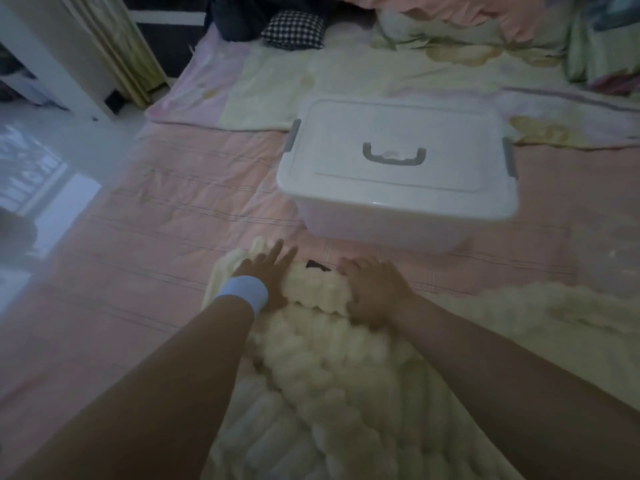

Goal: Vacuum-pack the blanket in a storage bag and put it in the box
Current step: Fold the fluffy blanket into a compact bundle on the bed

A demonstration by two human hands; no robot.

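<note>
A cream, fluffy ribbed blanket [322, 368] lies on the pink bed sheet in front of me, partly rolled or folded at its far end. My left hand [268, 271], with a pale blue wristband, lies on the roll's left part with fingers straight. My right hand [372, 289] rests on the roll's right part, its fingers curled over the far edge. A small dark patch [317, 265] shows between the hands. Beyond them stands the white plastic storage box [398, 188], its lid closed, with a grey handle and grey side clips.
The pink striped sheet [166, 237] covers the bed. A pale patterned quilt [346, 77] lies behind the box, with bunched bedding [485, 26] and a checkered cushion [294, 29] at the far end. The bed's left edge drops to a glossy white floor [41, 188].
</note>
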